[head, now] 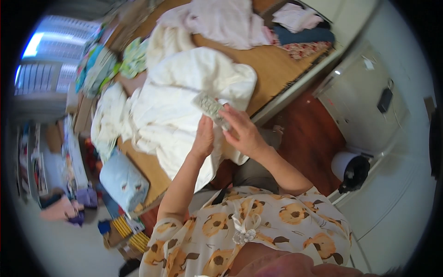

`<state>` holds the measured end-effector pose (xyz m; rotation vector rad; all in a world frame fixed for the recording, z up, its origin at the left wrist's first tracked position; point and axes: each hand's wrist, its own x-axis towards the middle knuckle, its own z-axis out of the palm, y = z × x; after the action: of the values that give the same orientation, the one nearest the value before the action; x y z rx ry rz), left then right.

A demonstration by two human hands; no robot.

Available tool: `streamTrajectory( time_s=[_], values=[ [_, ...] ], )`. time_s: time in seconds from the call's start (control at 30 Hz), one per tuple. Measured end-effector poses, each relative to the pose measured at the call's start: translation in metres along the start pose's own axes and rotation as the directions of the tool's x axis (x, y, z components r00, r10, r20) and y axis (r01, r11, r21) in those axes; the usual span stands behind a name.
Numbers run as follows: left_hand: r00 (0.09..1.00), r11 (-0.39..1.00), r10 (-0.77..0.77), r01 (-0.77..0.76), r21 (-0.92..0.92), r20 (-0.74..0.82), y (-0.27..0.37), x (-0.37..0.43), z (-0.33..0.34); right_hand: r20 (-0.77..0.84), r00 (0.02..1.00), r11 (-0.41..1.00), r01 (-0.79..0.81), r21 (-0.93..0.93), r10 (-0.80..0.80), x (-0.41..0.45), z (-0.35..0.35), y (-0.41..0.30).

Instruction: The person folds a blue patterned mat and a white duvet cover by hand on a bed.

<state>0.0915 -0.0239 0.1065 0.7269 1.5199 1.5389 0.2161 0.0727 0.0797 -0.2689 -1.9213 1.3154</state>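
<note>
My right hand (244, 130) holds a pale remote control (209, 107) with many buttons by its lower end, fingers along its side. My left hand (203, 136) is raised just beneath the remote, its fingertips near or against its underside; whether it grips it is not plain. Under both hands a large white padded garment or quilt (166, 114) lies rumpled over a bed with a tan woven mat (277, 69). Beyond it a pale pink garment (221, 20) is spread out.
Folded clothes (304, 34) lie at the mat's far right corner. A light blue padded bundle (124, 181) stands near the bed's left edge. More clothes (97, 69) are heaped by the window. On the right are a cabinet panel (367, 100) and a bin with a black bag (354, 173).
</note>
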Motion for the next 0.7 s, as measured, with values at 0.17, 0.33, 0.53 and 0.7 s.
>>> streamTrajectory(
  time_s=[0.17,0.33,0.53,0.7],
  values=[
    [0.974,0.912,-0.173,0.102,-0.397,-0.148,-0.001,-0.074,-0.054,0.193,0.981,0.998,-0.042,0.044,0.033,-0.011,0.058,-0.063],
    [0.968,0.915,-0.152,0.062,-0.398,-0.199,-0.005,-0.131,-0.080,0.237,0.942,0.968,-0.249,0.014,0.239,-0.010,0.100,-0.071],
    [0.949,0.925,-0.067,-0.056,-0.375,-0.308,-0.011,-0.165,-0.100,0.463,0.798,0.787,-0.546,0.287,0.384,0.003,0.142,-0.078],
    [0.962,0.941,-0.051,-0.044,-0.336,-0.269,-0.006,-0.194,-0.117,0.646,0.612,0.601,-0.748,0.283,0.456,-0.002,0.161,-0.099]
  ],
)
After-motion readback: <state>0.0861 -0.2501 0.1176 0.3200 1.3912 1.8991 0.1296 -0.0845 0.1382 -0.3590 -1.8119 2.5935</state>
